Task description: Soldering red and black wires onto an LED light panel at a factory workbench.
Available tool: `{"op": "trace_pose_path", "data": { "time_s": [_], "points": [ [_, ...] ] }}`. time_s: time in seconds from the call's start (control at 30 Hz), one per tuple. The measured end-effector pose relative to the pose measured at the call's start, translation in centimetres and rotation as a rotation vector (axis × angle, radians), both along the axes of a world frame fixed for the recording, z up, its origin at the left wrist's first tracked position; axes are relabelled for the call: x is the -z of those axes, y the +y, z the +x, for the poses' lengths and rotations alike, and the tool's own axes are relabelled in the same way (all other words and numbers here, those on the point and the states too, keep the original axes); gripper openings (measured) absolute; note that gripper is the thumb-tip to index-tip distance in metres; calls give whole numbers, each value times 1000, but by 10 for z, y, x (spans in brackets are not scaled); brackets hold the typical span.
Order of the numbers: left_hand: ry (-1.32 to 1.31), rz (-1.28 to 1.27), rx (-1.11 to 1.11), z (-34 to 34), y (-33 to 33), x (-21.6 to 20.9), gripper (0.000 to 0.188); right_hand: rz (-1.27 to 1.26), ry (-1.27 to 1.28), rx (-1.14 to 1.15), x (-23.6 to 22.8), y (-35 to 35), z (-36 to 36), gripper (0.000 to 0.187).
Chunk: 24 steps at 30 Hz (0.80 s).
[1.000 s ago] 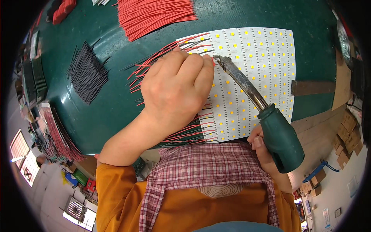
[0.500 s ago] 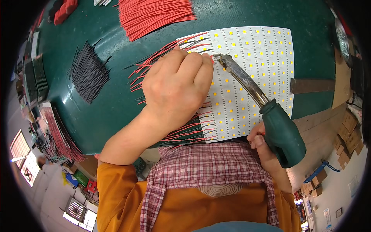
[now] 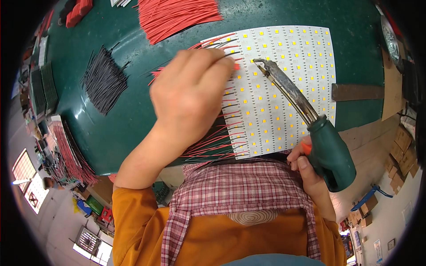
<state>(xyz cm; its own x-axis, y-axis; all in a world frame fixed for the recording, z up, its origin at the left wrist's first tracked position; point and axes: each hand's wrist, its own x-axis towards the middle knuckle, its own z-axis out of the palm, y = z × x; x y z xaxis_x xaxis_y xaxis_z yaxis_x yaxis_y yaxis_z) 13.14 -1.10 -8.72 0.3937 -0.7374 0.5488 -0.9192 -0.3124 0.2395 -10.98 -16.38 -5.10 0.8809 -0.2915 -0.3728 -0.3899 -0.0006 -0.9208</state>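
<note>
My left hand [image 3: 188, 91] is closed above the left edge of a white LED board [image 3: 284, 95], fingers curled down. Red wires [image 3: 237, 67] poke out by its fingertips, and more red ends show behind the hand; the grip itself is hidden. Rows of yellow LEDs cover the board. Along its left edge, red and black wires [image 3: 213, 145] stick out to the left. My right hand [image 3: 306, 167] is wrapped round the green handle of a soldering iron [image 3: 330, 153]. The iron's bent, darkened tip is over the board, a little right of my left fingertips.
On the green table mat [image 3: 133, 133] lie a black wire pile [image 3: 105, 82] and a large red wire pile [image 3: 177, 17]. A flat brown bar [image 3: 357, 92] touches the board's right side. Wired strips [image 3: 69, 148] hang at the left table edge.
My left hand has drawn back left from the iron's tip, with the red ends by its fingers. The soldering iron has shifted slightly right, widening the gap between them.
</note>
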Motion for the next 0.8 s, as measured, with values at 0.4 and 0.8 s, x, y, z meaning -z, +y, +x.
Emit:
{"op": "trace_pose_path", "data": {
  "time_s": [0.4,0.8],
  "points": [
    [-28,131,13,-20,2,3,19,-233,167,-83,-2,4,2,8],
    [-70,124,10,-20,-1,3,17,47,150,60,-10,4,8,10]
  ]
}}
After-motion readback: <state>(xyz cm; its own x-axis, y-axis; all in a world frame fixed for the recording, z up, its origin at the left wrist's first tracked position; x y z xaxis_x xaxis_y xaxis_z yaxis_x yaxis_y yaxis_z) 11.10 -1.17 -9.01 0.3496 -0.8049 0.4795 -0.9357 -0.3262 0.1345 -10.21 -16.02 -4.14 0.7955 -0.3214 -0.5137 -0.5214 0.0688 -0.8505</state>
